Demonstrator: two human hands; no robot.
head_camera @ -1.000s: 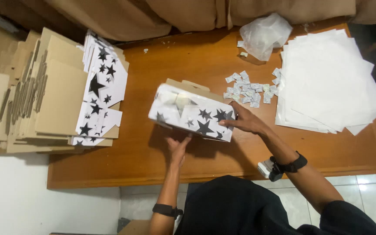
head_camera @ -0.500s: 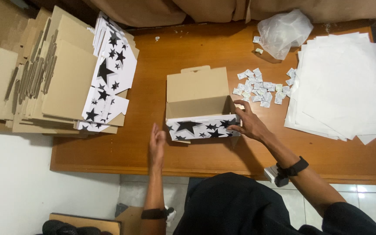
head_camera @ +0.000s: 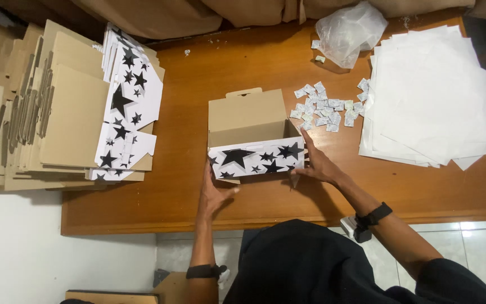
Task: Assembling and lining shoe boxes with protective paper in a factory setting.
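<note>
I see the box [head_camera: 250, 137] standing open near the middle of the table [head_camera: 198, 202], its white front wall printed with black stars and facing me, its plain brown lid flap folded back away from me. My left hand [head_camera: 214, 193] sits at the box's near left corner, fingers spread flat and wide, thumb out along the table, gripping nothing. My right hand [head_camera: 317, 163] is pressed open against the box's right end, fingers pointing up along that wall; it holds nothing either, only touches the card. Both forearms come up from the near edge, the right one angled in from further right, a dark band on each wrist.

To square the box well, I judge both palms should press evenly from the two ends so the walls stand upright and the corners stay true.

Just right of the box lie small white packets [head_camera: 326, 108]; beyond them a stack of white paper sheets [head_camera: 434, 95]. Behind the packets sits a clear plastic bag [head_camera: 349, 31]. Well left of the box are piled flat boxes [head_camera: 74, 112].
</note>
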